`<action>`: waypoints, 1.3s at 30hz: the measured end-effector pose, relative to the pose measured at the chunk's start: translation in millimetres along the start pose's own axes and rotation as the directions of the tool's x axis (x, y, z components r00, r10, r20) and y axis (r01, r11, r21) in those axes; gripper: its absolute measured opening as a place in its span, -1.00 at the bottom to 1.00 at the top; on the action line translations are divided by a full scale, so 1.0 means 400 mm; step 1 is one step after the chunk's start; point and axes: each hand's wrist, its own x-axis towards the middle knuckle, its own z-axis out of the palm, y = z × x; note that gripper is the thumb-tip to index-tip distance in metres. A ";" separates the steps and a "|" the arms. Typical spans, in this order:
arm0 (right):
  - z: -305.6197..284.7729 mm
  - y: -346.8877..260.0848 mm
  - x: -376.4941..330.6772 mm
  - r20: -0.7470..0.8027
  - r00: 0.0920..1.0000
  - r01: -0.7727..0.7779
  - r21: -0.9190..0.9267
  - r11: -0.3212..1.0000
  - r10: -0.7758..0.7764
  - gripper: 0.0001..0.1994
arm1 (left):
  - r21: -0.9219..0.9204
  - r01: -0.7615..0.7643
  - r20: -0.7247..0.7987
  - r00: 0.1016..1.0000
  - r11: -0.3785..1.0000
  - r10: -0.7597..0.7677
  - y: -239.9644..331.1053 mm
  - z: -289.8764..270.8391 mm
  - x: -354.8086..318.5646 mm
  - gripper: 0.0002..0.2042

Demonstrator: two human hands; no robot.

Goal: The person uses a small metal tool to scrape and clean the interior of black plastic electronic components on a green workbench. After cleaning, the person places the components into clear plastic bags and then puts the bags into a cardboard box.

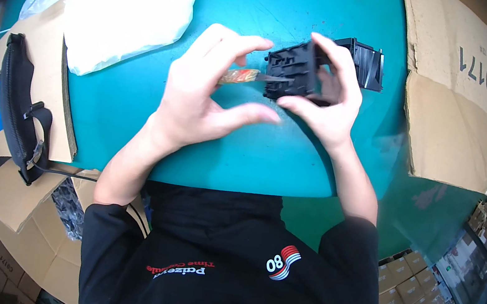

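My right hand [339, 106] grips a black plastic housing [290, 71] by its right side, fingers over the top and thumb beneath. The housing is box-shaped with a ribbed face. In my left hand [193, 85] is a small thin-bladed tool [241, 77], its handle wrapped in patterned red and yellow material. Its narrow tip reaches across the housing's face; whether it touches cannot be made out. The left thumb and index finger are spread apart, while the other fingers keep the handle, partly hidden. Behind my right hand a second black plastic part [366, 66] lies on the table.
The green tabletop [236, 157] carries a large white plastic bag [129, 9] at the far left. Cardboard [458, 108] stands along the right edge. A black strap pouch [17, 96] rests on cardboard at left, above an open carton [23, 232]. Stacked small boxes [414, 297] sit lower right.
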 end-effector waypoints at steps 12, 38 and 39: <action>0.014 0.016 0.016 -0.179 0.932 0.350 0.229 0.908 -0.314 0.03 | -0.416 0.219 0.089 0.976 0.883 -0.200 -0.009 0.026 -0.011 -0.34; -0.009 -0.003 0.012 -0.102 0.867 0.491 0.004 0.871 -0.488 -0.17 | 0.043 -0.122 0.381 0.919 0.992 0.097 -0.035 -0.009 0.001 -0.49; -0.009 -0.004 0.012 -0.101 0.865 0.494 0.004 0.870 -0.491 -0.17 | 0.049 -0.120 0.388 0.917 0.992 0.092 -0.034 -0.010 0.001 -0.49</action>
